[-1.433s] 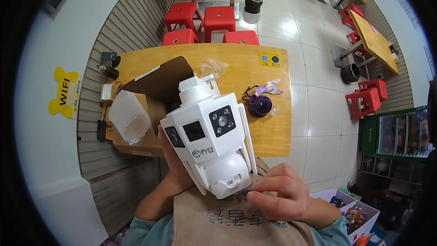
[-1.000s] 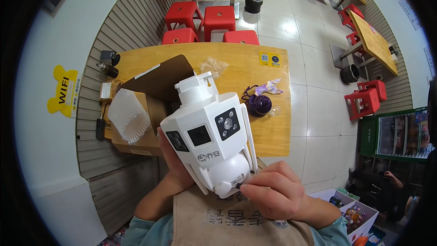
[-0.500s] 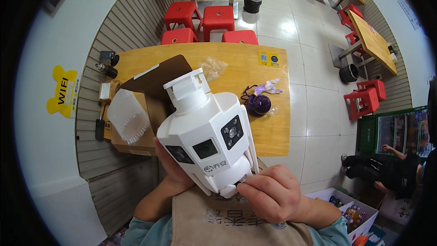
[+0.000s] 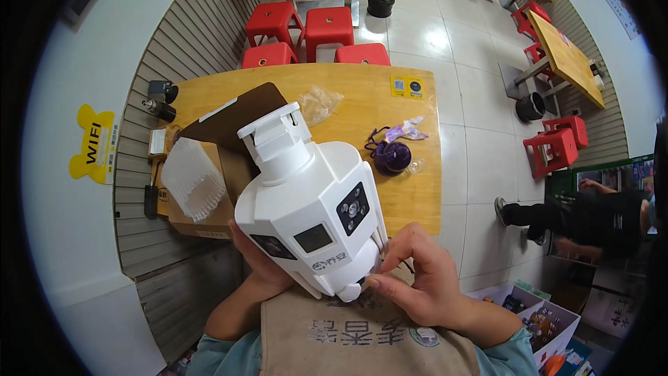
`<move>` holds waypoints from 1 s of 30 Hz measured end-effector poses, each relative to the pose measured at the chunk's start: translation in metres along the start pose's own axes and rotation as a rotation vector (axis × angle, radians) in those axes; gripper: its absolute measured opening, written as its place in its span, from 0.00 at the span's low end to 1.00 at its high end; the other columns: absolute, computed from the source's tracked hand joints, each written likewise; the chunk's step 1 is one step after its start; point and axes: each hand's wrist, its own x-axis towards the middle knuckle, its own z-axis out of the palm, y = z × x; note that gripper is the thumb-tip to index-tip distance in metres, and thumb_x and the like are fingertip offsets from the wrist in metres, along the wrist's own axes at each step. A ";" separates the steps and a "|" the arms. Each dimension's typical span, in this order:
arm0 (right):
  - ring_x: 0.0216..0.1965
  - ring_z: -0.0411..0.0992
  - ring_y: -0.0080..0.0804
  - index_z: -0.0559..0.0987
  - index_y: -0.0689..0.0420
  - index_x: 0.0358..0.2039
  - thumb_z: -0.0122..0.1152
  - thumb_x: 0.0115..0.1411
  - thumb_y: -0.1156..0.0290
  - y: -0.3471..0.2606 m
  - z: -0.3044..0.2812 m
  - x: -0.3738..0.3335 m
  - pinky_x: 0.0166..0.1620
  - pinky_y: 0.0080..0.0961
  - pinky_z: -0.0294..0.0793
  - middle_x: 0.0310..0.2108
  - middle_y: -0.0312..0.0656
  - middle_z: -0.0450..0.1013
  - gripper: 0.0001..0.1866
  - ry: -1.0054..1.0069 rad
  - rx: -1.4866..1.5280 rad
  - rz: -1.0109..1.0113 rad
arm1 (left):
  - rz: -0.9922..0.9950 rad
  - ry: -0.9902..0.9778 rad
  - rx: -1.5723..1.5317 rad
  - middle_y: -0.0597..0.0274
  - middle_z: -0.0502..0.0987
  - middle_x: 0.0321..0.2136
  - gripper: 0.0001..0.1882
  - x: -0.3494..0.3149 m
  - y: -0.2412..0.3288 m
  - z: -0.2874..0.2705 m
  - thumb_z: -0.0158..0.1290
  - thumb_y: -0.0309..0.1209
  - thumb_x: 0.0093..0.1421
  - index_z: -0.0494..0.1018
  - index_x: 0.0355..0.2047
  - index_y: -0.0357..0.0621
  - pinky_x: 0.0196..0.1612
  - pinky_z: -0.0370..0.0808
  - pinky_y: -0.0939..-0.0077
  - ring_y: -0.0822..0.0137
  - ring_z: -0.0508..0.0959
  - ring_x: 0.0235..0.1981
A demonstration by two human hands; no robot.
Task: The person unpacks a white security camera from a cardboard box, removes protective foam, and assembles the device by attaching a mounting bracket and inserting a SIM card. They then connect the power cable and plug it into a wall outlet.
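Observation:
A large white security camera [image 4: 299, 191] with several dark lens windows is tilted in front of my chest, its mounting bracket pointing up and away. My left hand [image 4: 259, 254] grips its left side from beneath, most of the fingers hidden behind the body. At the lower end, my right hand [image 4: 424, 275] has thumb and forefinger apart, the thumb tip close beside a small white flap [image 4: 350, 292]. Whether the thumb touches it is hard to tell. Part of a thin dark cord shows behind the right hand. White antennas lie along the camera's right side.
Beyond the camera, a wooden table [image 4: 410, 202] bears an open cardboard box [image 4: 198, 226], white air-cushion wrap [image 4: 191, 177], a clear plastic bag [image 4: 321, 104] and a purple drawstring pouch [image 4: 392, 158]. Red stools [image 4: 329, 28] stand behind it. Another person [image 4: 591, 219] is at the right.
My right thumb and forefinger have come apart from their pinch at the camera's lower end, the fingers lifting slightly. The camera stays in my left hand. The other person's legs have shifted left.

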 end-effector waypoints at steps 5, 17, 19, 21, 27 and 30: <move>0.38 0.72 0.36 0.77 0.56 0.30 0.76 0.52 0.74 -0.007 -0.002 0.003 0.39 0.29 0.73 0.33 0.40 0.73 0.12 0.001 -0.101 -0.032 | 0.015 -0.057 0.057 0.56 0.66 0.66 0.51 -0.003 0.000 -0.008 0.25 0.77 0.63 0.57 0.72 0.53 0.65 0.70 0.53 0.56 0.70 0.65; 0.35 0.73 0.34 0.77 0.56 0.30 0.75 0.51 0.76 -0.006 0.002 0.005 0.37 0.27 0.74 0.35 0.40 0.71 0.12 -0.008 -0.152 -0.068 | -0.012 -0.091 0.051 0.57 0.66 0.66 0.49 0.003 0.003 0.008 0.25 0.76 0.64 0.58 0.71 0.53 0.65 0.70 0.54 0.56 0.71 0.64; 0.34 0.73 0.34 0.77 0.56 0.30 0.75 0.51 0.75 -0.006 0.001 0.005 0.37 0.27 0.74 0.34 0.40 0.70 0.12 -0.016 -0.166 -0.063 | -0.015 -0.090 0.053 0.57 0.67 0.66 0.49 0.004 0.003 0.010 0.26 0.76 0.64 0.58 0.71 0.53 0.65 0.70 0.54 0.56 0.71 0.64; 0.34 0.73 0.35 0.77 0.56 0.30 0.75 0.52 0.75 -0.005 0.001 0.005 0.37 0.27 0.74 0.34 0.41 0.70 0.12 -0.024 -0.190 -0.058 | -0.012 -0.086 0.055 0.57 0.67 0.66 0.49 0.004 0.002 0.011 0.26 0.76 0.64 0.58 0.71 0.53 0.65 0.70 0.54 0.57 0.71 0.64; 0.37 0.73 0.35 0.76 0.57 0.35 0.74 0.54 0.73 0.000 0.000 0.005 0.42 0.29 0.76 0.37 0.42 0.71 0.13 -0.021 -0.088 0.049 | 0.006 -0.076 0.044 0.58 0.67 0.65 0.49 0.010 -0.003 0.017 0.26 0.75 0.65 0.59 0.71 0.53 0.65 0.70 0.55 0.57 0.71 0.64; 0.45 0.74 0.33 0.72 0.58 0.45 0.73 0.56 0.72 0.014 0.008 -0.003 0.48 0.30 0.76 0.43 0.43 0.71 0.20 0.088 0.051 0.110 | 0.021 -0.073 0.041 0.58 0.67 0.65 0.48 0.014 -0.005 0.019 0.26 0.75 0.65 0.59 0.71 0.53 0.65 0.71 0.55 0.57 0.71 0.64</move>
